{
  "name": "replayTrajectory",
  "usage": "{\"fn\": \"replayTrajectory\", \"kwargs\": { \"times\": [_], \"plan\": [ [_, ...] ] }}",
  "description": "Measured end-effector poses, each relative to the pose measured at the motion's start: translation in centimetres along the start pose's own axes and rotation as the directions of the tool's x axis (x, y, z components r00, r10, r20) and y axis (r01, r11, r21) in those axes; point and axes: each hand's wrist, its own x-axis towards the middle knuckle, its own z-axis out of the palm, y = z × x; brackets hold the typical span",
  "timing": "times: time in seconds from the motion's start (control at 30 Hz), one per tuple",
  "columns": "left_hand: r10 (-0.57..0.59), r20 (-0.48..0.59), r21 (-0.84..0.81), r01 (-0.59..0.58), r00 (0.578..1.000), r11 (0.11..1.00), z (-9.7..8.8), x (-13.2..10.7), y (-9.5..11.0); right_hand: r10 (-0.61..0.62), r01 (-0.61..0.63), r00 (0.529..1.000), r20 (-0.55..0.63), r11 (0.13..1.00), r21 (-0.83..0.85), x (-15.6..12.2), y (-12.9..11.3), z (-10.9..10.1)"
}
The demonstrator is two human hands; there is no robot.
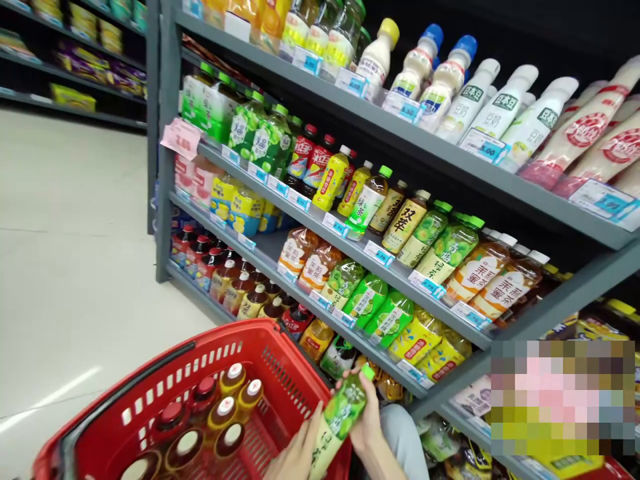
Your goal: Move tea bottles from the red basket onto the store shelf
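Observation:
A green tea bottle (341, 417) with a bright green cap is tilted between my hands, over the right side of the red shopping basket (265, 373). My right hand (369, 417) is closed around its upper part, just below the cap. Against its lower left side lies my left hand (299, 445), also gripping it; the bottle's base is cut off by the frame's lower edge. Inside the basket, several brown drink bottles (227, 413) with white or pale caps stand upright, beside two dark bottles with red caps (173, 415).
Grey shelves (310, 213) of bottled drinks slant across the right, with price tags along their edges. Packaged goods fill another shelf (100, 67) at the far left. A pale tiled floor (75, 253) lies left of the basket. A blurred patch (563, 400) covers the lower right.

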Motion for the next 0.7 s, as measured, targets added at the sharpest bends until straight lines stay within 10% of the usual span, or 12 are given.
{"fn": "replayTrajectory", "kwargs": {
  "times": [0.17,0.3,0.5,0.7],
  "plan": [
    [0.140,-0.041,-0.117,-0.144,0.989,0.983,-0.3,-0.6,2.1,-0.071,0.136,0.980,0.187,0.923,-0.359,-1.6,-6.0,2.5],
    [0.221,-0.084,-0.233,-0.235,0.972,0.944,-1.3,-0.8,3.6,-0.030,0.392,0.894,0.446,0.533,-0.750,-2.6,-11.8,5.7],
    [0.284,-0.117,-0.452,-0.305,0.952,0.838,-3.2,0.7,2.3,-0.058,0.633,0.760,0.647,0.289,-0.718,-4.5,-21.2,12.5],
    [0.276,-0.120,-0.487,-0.298,0.954,0.821,-3.9,1.7,1.7,-0.552,0.774,0.520,0.652,-0.017,-0.632,-3.0,-32.6,19.1]
  ]
}}
